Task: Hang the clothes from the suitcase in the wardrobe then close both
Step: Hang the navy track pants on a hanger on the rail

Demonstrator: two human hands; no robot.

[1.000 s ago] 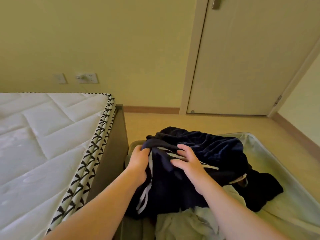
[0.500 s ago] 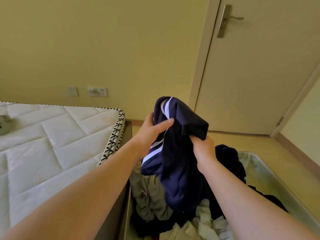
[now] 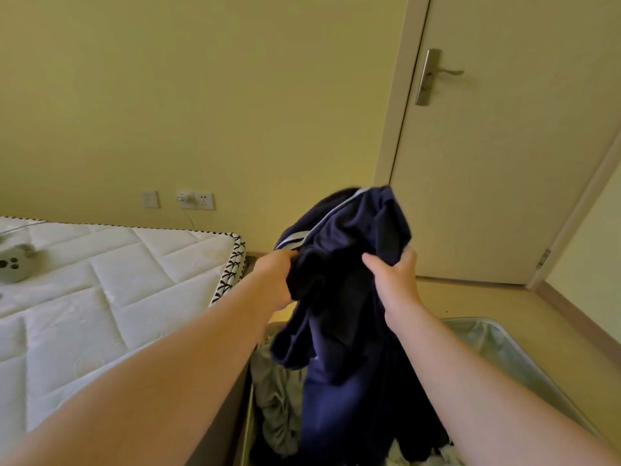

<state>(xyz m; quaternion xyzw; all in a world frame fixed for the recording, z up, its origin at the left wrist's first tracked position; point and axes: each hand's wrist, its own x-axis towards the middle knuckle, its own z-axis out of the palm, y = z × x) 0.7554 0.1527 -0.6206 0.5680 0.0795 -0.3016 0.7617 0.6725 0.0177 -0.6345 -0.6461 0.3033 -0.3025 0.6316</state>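
A navy garment with white stripes (image 3: pixel 339 290) hangs bunched in the air above the open suitcase (image 3: pixel 524 361). My left hand (image 3: pixel 274 279) grips its left side and my right hand (image 3: pixel 395 280) grips its right side, thumb over the cloth. The garment's lower part drapes down into the suitcase, where grey-green clothes (image 3: pixel 279 398) and other dark and pale ones lie in a heap. The wardrobe is out of view.
A bed with a bare white quilted mattress (image 3: pixel 100 297) stands at the left, its corner close to the suitcase. A small grey device (image 3: pixel 13 264) lies on it. A shut door (image 3: pixel 497 156) with a lever handle is ahead on the right. Wall sockets (image 3: pixel 195 200) are behind the bed.
Both hands have lifted the navy garment out of the suitcase heap and raised it further. My view has tilted upward, showing more of the door and wall.
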